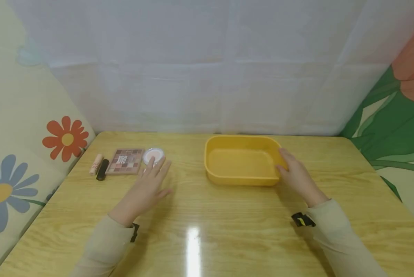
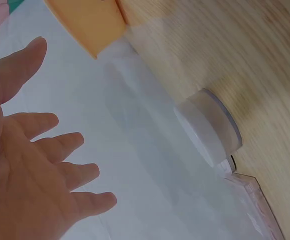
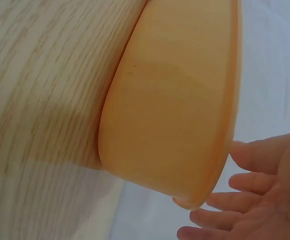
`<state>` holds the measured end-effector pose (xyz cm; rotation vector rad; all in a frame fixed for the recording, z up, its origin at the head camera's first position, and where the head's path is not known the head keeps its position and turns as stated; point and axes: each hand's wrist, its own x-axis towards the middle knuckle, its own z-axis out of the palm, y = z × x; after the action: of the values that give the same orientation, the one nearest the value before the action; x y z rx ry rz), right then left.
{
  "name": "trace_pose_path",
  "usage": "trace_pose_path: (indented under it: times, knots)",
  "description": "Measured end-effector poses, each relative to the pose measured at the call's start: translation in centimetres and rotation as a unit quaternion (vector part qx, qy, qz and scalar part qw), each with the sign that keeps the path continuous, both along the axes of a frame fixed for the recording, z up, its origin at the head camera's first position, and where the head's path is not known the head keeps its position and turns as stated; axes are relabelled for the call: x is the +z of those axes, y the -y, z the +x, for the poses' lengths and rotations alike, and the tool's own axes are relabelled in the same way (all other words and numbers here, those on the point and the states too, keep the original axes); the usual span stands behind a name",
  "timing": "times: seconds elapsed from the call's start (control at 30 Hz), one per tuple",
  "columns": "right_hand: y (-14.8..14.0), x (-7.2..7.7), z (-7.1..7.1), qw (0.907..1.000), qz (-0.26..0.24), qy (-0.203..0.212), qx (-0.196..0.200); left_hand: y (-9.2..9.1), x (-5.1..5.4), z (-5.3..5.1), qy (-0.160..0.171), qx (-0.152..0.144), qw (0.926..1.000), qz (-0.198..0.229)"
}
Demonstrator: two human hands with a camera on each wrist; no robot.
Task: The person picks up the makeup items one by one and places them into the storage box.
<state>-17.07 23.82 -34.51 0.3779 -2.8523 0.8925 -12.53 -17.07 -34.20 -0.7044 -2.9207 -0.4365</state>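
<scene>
A yellow rectangular bin (image 1: 243,181) stands on the table, right of the middle in the head view. At its right end is my right hand (image 1: 298,175); in the right wrist view the thumb (image 3: 254,155) touches the bin's rim, and the loosely extended fingers lie beside it. My left hand (image 1: 141,194), fingers spread and holding nothing, hovers in front of a round, pale-lidded jar (image 1: 153,152), partly covering it in the head view. Left of the jar lies an eyeshadow palette (image 1: 125,162). Beyond that are a black tube (image 1: 102,170) and a pale pink tube (image 1: 96,164).
The wooden table (image 1: 248,231) runs to a white cloth (image 1: 193,69) hanging behind it. Flower-patterned fabric (image 1: 16,127) borders the left side, and similar fabric (image 1: 404,127) the right. Black bands show at both cuffs.
</scene>
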Motion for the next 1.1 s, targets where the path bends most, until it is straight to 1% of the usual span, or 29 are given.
trace_pose_path:
  times: [0.23,0.3,0.43,0.5,0.57,0.67,0.73,0.8,0.93,1.1]
  knots:
    - [-0.5,-0.3,-0.4,0.9984,-0.029,0.021,-0.045,0.2,0.1,0.0,0.006,0.004,1.0000,0.000]
    - [-0.7,-0.4,-0.5,0.9974,-0.039,0.023,-0.057,0.2,0.1,0.0,0.012,0.005,0.9999,0.004]
    - [-0.9,-0.5,-0.6,0.9954,-0.053,0.027,-0.076,0.4,-0.1,-0.2,0.013,0.005,0.9999,0.008]
    - [-1.0,-0.5,-0.6,0.9941,-0.061,0.037,-0.081,0.5,-0.2,-0.3,0.006,0.003,1.0000,0.005]
    - [-1.1,-0.5,-0.7,0.9919,-0.078,0.056,-0.083,0.7,-0.4,-0.3,0.001,0.003,1.0000,0.000]
    - [-1.4,-0.6,-1.0,0.9870,-0.106,0.085,-0.086,0.8,-0.5,-0.4,-0.008,0.003,1.0000,-0.002]
    - [-1.6,-0.7,-1.2,0.9839,-0.122,0.095,-0.089,0.9,-0.5,-0.6,-0.013,0.004,0.9999,-0.003]
    - [-1.7,-0.8,-1.3,0.9821,-0.133,0.097,-0.091,1.0,-0.6,-0.7,-0.013,0.008,0.9999,-0.003]
    - [-1.7,-0.9,-1.4,0.9793,-0.150,0.097,-0.094,1.2,-0.8,-1.1,0.004,0.024,0.9997,-0.005]
    - [-1.8,-1.3,-1.6,0.9770,-0.156,0.098,-0.107,1.5,-1.3,-1.7,0.018,0.045,0.9988,-0.003]
